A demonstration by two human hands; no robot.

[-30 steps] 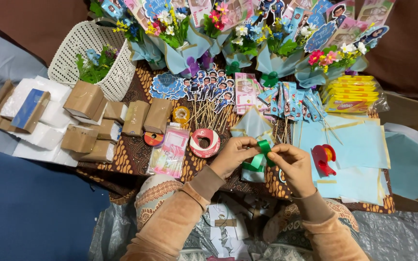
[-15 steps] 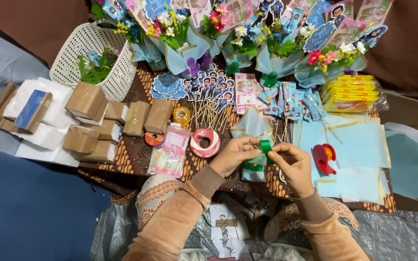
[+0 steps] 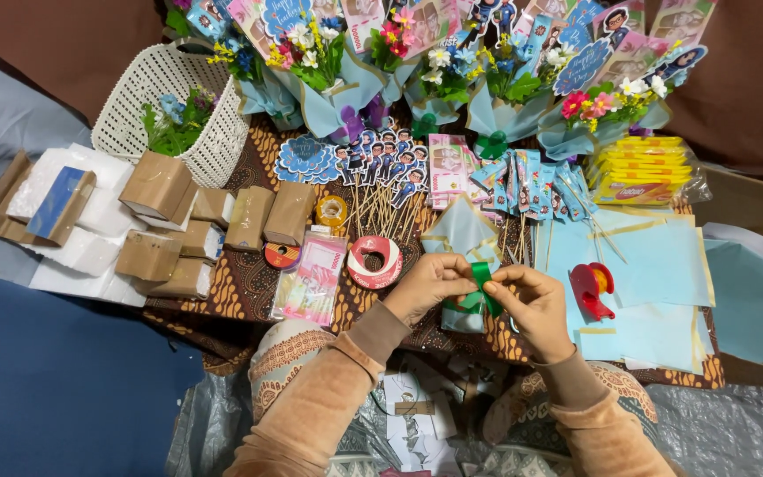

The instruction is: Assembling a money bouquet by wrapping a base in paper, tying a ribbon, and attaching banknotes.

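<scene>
My left hand and my right hand meet over the table's front edge, both pinching a green ribbon. The ribbon runs around the neck of a small light-blue paper wrap that lies just beyond my fingers. Its lower green end hangs between my hands. A red tape dispenser sits right of my right hand. A pink-and-white tape roll lies left of my left hand.
Finished blue-wrapped bouquets line the back. Light-blue paper sheets lie at right, brown wrapped blocks and white foam at left, a white basket behind them. Picks on sticks, a clear packet, a yellow pack.
My hands have stayed together on the green ribbon, working it with small finger movements; the ribbon now stands in a short upright loop between my fingertips. Nothing else moved.
</scene>
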